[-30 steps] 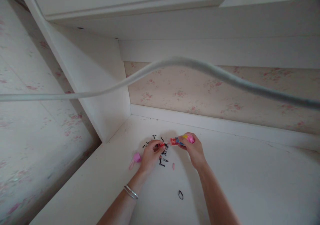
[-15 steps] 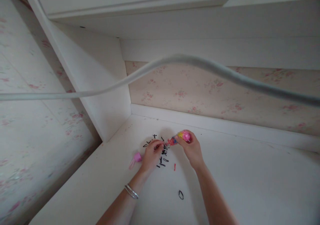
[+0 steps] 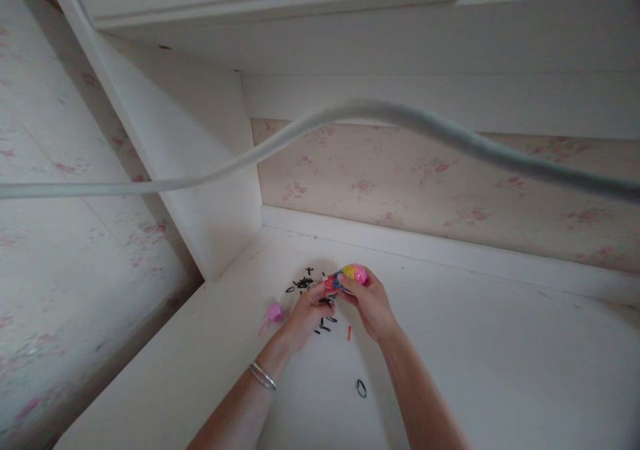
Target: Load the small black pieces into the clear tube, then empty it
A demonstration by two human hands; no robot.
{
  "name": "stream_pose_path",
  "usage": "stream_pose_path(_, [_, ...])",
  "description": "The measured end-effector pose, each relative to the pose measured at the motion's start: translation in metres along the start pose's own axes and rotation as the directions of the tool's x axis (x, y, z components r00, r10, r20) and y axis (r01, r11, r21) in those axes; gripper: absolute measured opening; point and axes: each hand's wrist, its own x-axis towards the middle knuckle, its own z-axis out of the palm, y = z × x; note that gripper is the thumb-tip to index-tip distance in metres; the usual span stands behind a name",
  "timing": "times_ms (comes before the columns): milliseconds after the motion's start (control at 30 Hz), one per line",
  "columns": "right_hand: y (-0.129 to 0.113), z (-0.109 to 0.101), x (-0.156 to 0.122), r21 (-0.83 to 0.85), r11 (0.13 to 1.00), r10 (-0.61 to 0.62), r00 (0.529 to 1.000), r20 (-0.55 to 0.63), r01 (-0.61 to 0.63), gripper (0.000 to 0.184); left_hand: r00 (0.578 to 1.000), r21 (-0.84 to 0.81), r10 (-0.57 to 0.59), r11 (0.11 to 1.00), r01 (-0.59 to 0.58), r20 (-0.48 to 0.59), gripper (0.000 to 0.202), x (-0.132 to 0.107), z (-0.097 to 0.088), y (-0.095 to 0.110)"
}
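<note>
The right hand [image 3: 369, 301] squeezes a bright bottle [image 3: 351, 274].
The bottle lies between that hand's thumb and fingers, its red end pointing at the left hand [image 3: 306, 313]. The left hand is right by that end, but I cannot tell if it grips anything. Little black bands [image 3: 303, 283] lie around it on the white worktop [image 3: 480, 357].
</note>
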Motion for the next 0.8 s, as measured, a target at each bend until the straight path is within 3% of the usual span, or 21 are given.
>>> stream_pose_path(167, [0.001,-0.001,-0.001,-0.028,0.999,0.017,0.999,0.039,-0.016,0.033,0.994,-0.063,-0.076,0.995,0.081,0.079,0.068,0.001,-0.001,0.001])
stream_pose_path(433, [0.002,-0.008,0.002,0.024,0.998,0.053,0.998,0.016,-0.054,0.037,0.988,0.001,-0.135,0.991,0.135,0.07,0.064,0.0,-0.005,-0.002])
stream_pose_path(633, [-0.008,-0.02,0.006,0.016,0.999,0.033,0.997,-0.068,-0.032,0.032,0.99,-0.031,-0.116,0.992,0.119,0.082,0.063,-0.003,-0.005,0.007])
stream_pose_path(800, [-0.007,-0.02,0.005,0.03,0.998,0.058,0.998,-0.001,-0.058,0.031,0.988,-0.002,-0.116,0.993,0.117,0.098,0.065,-0.004,-0.001,0.009])
